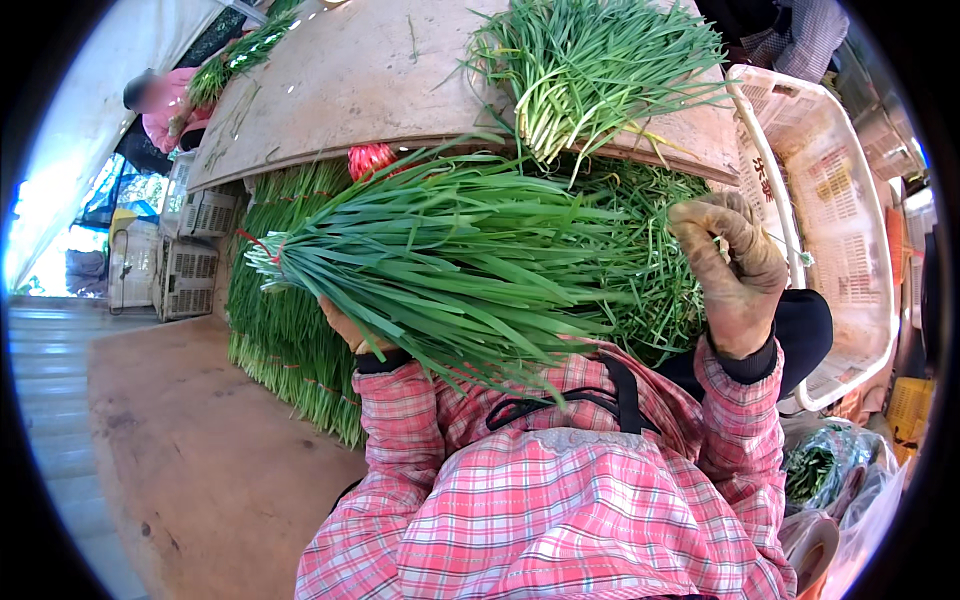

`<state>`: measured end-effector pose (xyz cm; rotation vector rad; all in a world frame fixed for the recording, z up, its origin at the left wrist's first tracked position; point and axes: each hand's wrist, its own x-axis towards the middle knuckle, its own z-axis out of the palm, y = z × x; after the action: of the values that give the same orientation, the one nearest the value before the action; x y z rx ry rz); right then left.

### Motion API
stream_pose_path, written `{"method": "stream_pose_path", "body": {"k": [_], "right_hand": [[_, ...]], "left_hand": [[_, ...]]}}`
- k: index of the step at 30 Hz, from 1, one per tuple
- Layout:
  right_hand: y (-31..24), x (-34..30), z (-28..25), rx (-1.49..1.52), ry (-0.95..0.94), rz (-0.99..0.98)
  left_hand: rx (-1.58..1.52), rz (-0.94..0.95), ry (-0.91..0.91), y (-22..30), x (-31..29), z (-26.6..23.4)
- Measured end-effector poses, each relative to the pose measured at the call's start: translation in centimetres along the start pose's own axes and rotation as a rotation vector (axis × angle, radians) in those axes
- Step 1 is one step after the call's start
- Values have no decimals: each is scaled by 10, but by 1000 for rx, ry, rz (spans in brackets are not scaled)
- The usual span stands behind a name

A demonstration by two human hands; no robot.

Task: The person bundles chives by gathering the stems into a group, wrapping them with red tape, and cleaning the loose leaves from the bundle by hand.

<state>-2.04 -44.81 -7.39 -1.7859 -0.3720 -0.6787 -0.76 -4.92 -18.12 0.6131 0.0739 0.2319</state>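
Note:
A large bundle of long green chives (450,270) lies across my chest, its cut ends pointing left with a red tie around them. My left hand (348,332) grips the bundle from below, mostly hidden under the leaves. My right hand (738,272), in a soiled glove, is raised at the bundle's right end with its fingers curled closed against the leaf tips. Both arms wear pink plaid sleeves. Whether a thin strand runs from the right hand I cannot tell.
A wooden board (350,80) ahead carries loose chives (590,70); a red spool (370,158) sits at its edge. Tied chive bundles (280,340) are stacked below. A white plastic crate (840,230) stands right, plastic bags (830,470) lower right, white crates (190,270) left. Another person in pink (165,105) works far left.

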Motion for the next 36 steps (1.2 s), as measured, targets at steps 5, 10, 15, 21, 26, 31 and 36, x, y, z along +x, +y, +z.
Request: {"method": "stream_pose_path", "body": {"k": [5,10,15,21,26,31,36], "right_hand": [[-30,26,50,-301,-334,-184],[3,22,93,-306,-364,-176],[9,17,108,-181,-300,-134],[7,14,110,373,-83,29],[22,3,45,323,-78,550],[60,-31,-15,-439,-407,272],[11,13,14,-129,-90,-41]], "left_hand": [[9,-16,-7,-8,4,16],[38,-14,-20,-8,3,19],[103,32,43,-9,2,15],[109,11,185,-15,0,32],[114,8,226,-14,1,33],[96,-34,274,-14,-1,44],[132,-18,279,-10,1,45]]}}
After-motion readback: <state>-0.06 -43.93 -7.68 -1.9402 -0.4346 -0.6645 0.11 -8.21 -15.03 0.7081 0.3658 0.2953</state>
